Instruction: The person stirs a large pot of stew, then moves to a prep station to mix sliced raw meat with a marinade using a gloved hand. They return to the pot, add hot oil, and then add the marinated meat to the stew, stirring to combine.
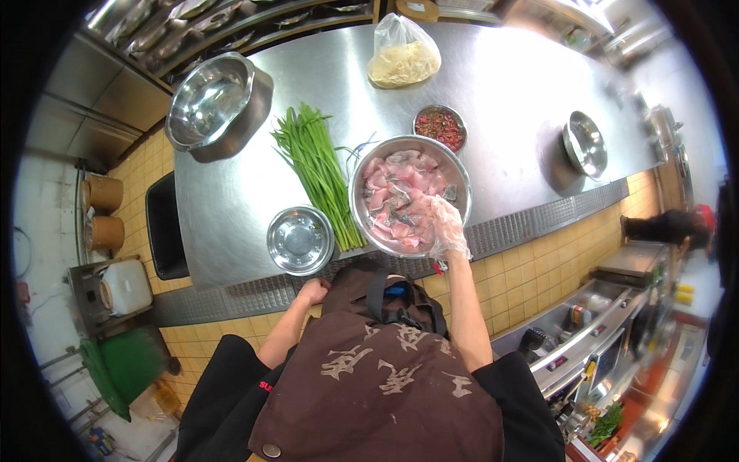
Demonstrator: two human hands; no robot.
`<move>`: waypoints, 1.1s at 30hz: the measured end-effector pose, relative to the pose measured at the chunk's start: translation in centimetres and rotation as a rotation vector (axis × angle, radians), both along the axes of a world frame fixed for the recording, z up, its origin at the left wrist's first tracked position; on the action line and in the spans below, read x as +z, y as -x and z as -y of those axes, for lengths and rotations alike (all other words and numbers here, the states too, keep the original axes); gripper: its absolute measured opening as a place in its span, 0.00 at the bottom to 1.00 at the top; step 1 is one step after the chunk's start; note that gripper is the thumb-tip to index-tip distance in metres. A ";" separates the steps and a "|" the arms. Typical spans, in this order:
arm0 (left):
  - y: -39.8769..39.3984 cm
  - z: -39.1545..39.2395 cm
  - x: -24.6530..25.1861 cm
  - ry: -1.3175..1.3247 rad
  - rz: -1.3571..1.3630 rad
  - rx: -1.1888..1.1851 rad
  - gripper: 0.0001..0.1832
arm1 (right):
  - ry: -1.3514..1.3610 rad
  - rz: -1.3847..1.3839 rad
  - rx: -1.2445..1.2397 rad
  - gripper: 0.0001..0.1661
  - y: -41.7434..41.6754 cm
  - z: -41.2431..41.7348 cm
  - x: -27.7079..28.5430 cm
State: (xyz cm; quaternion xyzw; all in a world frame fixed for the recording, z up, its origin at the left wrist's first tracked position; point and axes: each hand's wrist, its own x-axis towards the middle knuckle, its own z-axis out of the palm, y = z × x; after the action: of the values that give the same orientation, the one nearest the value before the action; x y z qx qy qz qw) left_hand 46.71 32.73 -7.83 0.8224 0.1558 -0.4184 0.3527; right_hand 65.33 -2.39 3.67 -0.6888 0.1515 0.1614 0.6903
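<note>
My right hand (449,228), in a clear plastic glove, rests over the near right side of a steel bowl (469,190) of sliced raw fish (398,190). Its fingers touch the slices; whether they grip one cannot be told. Bare and curled, my left hand (314,290) is at the table's near edge, just below a small empty steel bowl (300,239). Between the two bowls lies a bunch of long green chives (317,173). Behind the fish stands a small bowl of chopped red chillies (440,128).
On the steel table (508,75) are a large steel basin (211,101) at the far left, a tied plastic bag (404,58) of pale food at the back and a tilted steel bowl (585,144) at right. A person (670,228) is at the far right. A green bin (124,369) stands left.
</note>
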 end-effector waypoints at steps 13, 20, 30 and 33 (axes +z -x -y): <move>-0.3 0.2 0.8 0.004 -0.056 0.001 0.22 | -0.393 0.090 0.039 0.13 0.4 -0.8 -1.8; -0.6 0.1 0.0 -0.023 -0.059 -0.032 0.24 | -0.320 0.007 0.075 0.13 0.5 -1.1 -1.3; -0.8 0.1 0.5 -0.024 -0.031 -0.049 0.22 | -0.296 -0.069 0.175 0.06 0.8 -0.4 -3.7; -0.4 -0.1 0.3 -0.028 -0.018 -0.061 0.21 | -0.109 -0.128 0.162 0.04 0.8 -1.8 -2.5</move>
State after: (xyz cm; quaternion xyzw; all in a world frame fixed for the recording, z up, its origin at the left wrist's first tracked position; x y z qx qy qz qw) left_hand 47.11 32.85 -7.54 0.8279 0.1396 -0.4339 0.3267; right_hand 64.58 -0.63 1.13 -0.6486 0.1300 0.2682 0.7003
